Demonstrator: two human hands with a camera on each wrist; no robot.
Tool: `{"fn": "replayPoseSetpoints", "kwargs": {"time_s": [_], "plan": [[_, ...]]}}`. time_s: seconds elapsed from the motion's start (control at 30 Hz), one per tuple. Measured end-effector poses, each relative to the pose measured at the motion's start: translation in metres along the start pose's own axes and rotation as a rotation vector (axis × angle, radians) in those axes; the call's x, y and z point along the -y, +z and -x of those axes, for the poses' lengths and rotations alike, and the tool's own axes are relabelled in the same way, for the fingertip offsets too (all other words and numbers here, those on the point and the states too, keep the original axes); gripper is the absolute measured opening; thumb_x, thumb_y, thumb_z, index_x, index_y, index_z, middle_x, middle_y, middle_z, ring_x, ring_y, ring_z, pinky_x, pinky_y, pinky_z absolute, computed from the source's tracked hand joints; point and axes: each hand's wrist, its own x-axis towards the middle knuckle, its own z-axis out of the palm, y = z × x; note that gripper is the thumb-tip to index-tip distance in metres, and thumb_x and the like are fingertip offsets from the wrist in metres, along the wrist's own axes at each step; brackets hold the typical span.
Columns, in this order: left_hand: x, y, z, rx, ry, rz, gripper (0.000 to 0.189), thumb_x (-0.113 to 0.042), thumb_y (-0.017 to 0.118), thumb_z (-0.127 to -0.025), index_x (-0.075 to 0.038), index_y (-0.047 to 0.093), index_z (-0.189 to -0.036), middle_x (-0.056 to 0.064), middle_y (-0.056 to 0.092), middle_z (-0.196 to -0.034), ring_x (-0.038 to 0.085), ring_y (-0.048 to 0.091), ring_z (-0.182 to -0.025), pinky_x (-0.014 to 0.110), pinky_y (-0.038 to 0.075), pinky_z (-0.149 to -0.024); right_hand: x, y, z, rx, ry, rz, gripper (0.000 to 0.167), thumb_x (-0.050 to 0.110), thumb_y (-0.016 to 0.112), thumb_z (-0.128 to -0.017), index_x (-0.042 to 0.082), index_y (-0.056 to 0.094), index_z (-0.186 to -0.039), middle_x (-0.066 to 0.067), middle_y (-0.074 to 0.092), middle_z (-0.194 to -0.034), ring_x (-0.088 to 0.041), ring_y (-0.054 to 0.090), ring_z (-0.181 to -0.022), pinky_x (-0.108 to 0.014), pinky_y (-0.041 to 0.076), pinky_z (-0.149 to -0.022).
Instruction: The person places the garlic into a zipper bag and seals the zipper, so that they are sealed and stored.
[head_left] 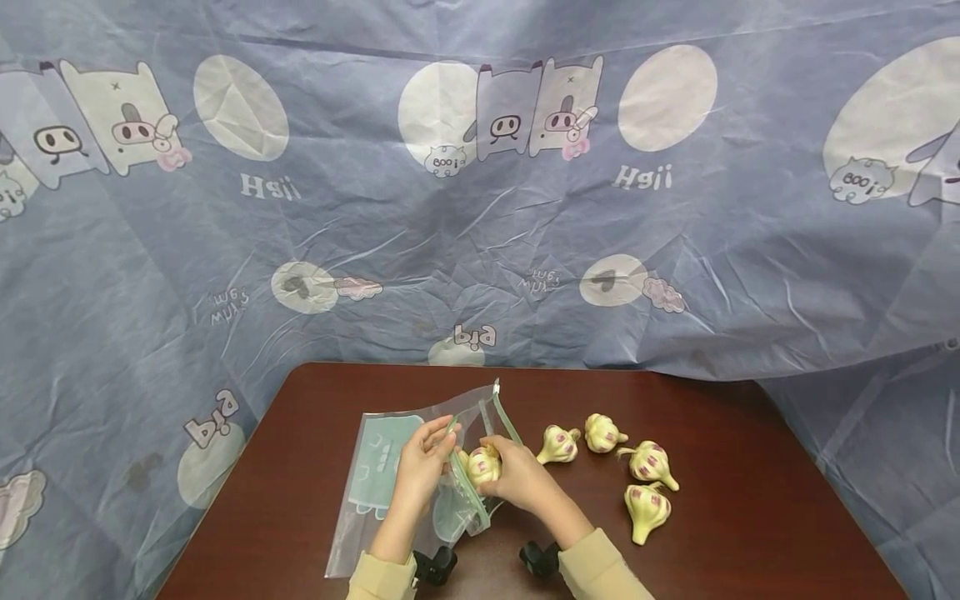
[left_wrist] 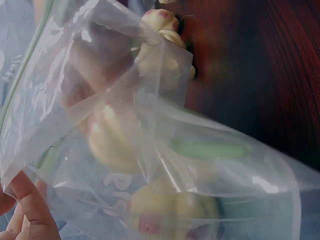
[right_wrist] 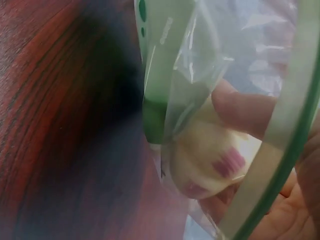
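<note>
Your right grip (head_left: 521,478) is grasping a garlic bulb (head_left: 483,467) just inside the clear bag (head_left: 381,458), while your left grip (head_left: 422,468) is pinching its rim (head_left: 472,493). You are risking a snagged bulb should that rim slacken inward.

table (head_left: 720,550): dark reddish-brown, streaked grain | cloth backdrop (head_left: 465,237): blue-grey, creased, behind the table and at both its sides | prints on cloth: cartoon pigs (head_left: 551,100), pale discs (head_left: 667,98), pinkish clouds (head_left: 663,295), "boo" bubble (head_left: 445,161)
</note>
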Motion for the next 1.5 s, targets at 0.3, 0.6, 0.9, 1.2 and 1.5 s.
{"fn": "replayPoseSetpoints", "kwargs": {"time_s": [0.3,0.6,0.9,1.2,1.5], "plan": [[-0.002,0.001,0.002,-0.013,-0.003,0.006,0.039,-0.010,0.058,-0.099,0.002,0.053,-0.135,0.021,0.064,-0.129,0.015,0.067,-0.090,0.018,0.047,-0.060,-0.012,0.004,0.001,0.039,0.006,-0.005,0.077,0.018,0.088,-0.069,-0.005,0.054,-0.134,-0.021,0.063,-0.129,-0.035,0.063,-0.112,-0.049,0.052,-0.091],[0.001,0.002,0.001,0.002,-0.025,0.000,0.040,-0.012,0.060,-0.098,-0.001,0.054,-0.136,0.017,0.064,-0.130,0.016,0.067,-0.093,0.019,0.047,-0.061,-0.013,0.003,0.004,-0.064,-0.012,-0.028,0.079,0.023,0.087,-0.074,-0.004,0.051,-0.139,-0.020,0.060,-0.135,-0.036,0.060,-0.120,-0.049,0.051,-0.095],[0.003,0.004,0.000,-0.007,-0.027,-0.005,0.037,-0.012,0.060,-0.098,-0.003,0.056,-0.134,0.016,0.066,-0.128,0.015,0.067,-0.091,0.020,0.048,-0.061,0.003,-0.021,0.015,-0.178,-0.025,-0.131,0.058,0.022,0.081,-0.082,0.005,0.059,-0.133,-0.012,0.065,-0.125,-0.034,0.063,-0.115,-0.045,0.053,-0.093],[0.003,0.003,-0.001,-0.025,-0.029,-0.001,0.039,-0.011,0.060,-0.098,-0.002,0.055,-0.135,0.016,0.066,-0.128,0.019,0.068,-0.094,0.018,0.047,-0.059,-0.003,-0.053,0.035,-0.358,0.016,-0.374,0.043,0.017,0.081,-0.081,0.012,0.067,-0.122,-0.004,0.067,-0.125,-0.027,0.063,-0.117,-0.037,0.052,-0.097],[0.004,0.004,-0.003,-0.024,-0.028,0.011,0.038,-0.010,0.059,-0.099,-0.001,0.055,-0.135,0.017,0.065,-0.129,0.021,0.069,-0.095,0.018,0.048,-0.059,-0.033,-0.074,0.067,-0.483,0.132,-0.444,0.037,0.017,0.075,-0.088,0.010,0.067,-0.123,-0.007,0.067,-0.127,-0.013,0.064,-0.116,-0.020,0.051,-0.094]]}}
